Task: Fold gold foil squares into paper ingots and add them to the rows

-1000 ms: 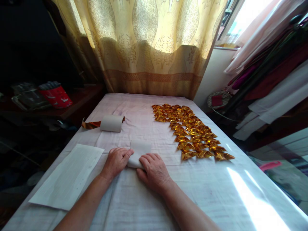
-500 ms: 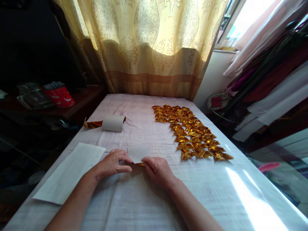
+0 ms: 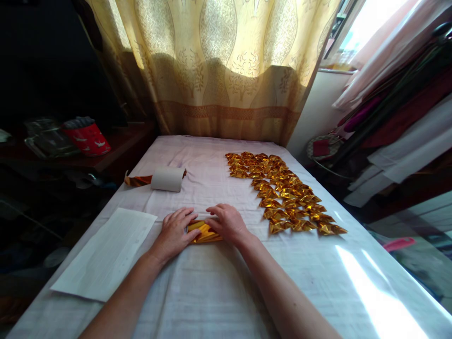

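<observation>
A folded piece of gold foil paper (image 3: 204,232) lies on the white cloth (image 3: 219,292) near the middle of the table, gold side up. My left hand (image 3: 174,232) presses on its left end. My right hand (image 3: 228,222) presses on its far right edge, fingers flat. To the right lies a long strip of several finished folded gold pieces (image 3: 282,190).
A roll of gold paper with a white back (image 3: 165,178) lies at the far left. A white sheet (image 3: 108,249) lies near the left edge. A patterned curtain (image 3: 226,66) hangs behind; hanging clothes (image 3: 399,108) crowd the right side, dark shelves with a red bag (image 3: 87,137) the left.
The paper's white back faced up and was held at its near edge; it has been folded over, so the gold side shows, and both hands have moved onto it.
</observation>
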A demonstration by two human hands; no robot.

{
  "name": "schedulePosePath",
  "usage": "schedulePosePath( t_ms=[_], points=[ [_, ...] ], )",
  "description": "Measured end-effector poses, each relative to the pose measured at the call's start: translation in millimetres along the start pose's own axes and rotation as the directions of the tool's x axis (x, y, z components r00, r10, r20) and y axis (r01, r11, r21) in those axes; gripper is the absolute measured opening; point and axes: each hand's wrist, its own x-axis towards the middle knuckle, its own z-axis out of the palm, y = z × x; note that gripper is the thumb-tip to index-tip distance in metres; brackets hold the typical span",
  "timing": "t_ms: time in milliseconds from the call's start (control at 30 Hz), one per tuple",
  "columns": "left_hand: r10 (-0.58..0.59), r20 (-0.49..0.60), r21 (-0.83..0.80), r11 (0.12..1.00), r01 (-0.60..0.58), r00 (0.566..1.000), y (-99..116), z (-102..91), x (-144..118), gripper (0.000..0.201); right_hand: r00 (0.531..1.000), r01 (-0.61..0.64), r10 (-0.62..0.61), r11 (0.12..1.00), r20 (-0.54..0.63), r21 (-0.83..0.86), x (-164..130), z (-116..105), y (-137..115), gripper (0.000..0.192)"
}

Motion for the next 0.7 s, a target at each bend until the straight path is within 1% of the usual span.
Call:
schedulePosePath(
  t_ms=[67, 200, 367, 533, 567, 633, 700],
  points=[
    [-0.004, -0.003, 0.014, 1.0, 0.004, 1.0, 0, 0.7, 0, 0.039, 1.0, -0.022, 0.022, 0.998, 0.002, -0.066, -2, -2, 4, 0.028],
    [-0.032, -0.009, 0.002, 0.999, 0.032, 0.999, 2, -0.2, 0, 0.038, 0.997, -0.005, 0.014, 0.993, 0.072, -0.12, -10, -6, 9, 0.029],
    [-0.024, -0.015, -0.046, 0.999, 0.024, 1.0, 5, -1.3, 0, 0.023, 0.996, -0.009, 0.015, 0.998, 0.083, -0.069, -11, -7, 10, 0.026],
    [0.059, -0.052, -0.141, 0.988, -0.066, 0.997, 8, -2.3, 0, 0.018, 0.988, -0.086, 0.084, 0.996, 0.13, 0.011, -8, -12, 12, 0.038],
    [0.068, -0.063, -0.156, 0.985, -0.078, 0.996, 9, -2.5, 0, 0.017, 0.985, -0.104, 0.098, 0.994, 0.144, 0.039, -8, -13, 12, 0.036],
    [0.064, -0.081, -0.187, 0.979, -0.078, 0.995, 10, -2.9, 1, 0.016, 0.979, -0.128, 0.111, 0.987, 0.168, 0.093, -8, -17, 12, 0.025],
    [0.02, -0.105, -0.235, 0.971, -0.044, 0.994, 10, -3.1, 1, 0.02, 0.975, -0.151, 0.125, 0.979, 0.183, 0.136, -8, -20, 11, 0.011]
  ],
)
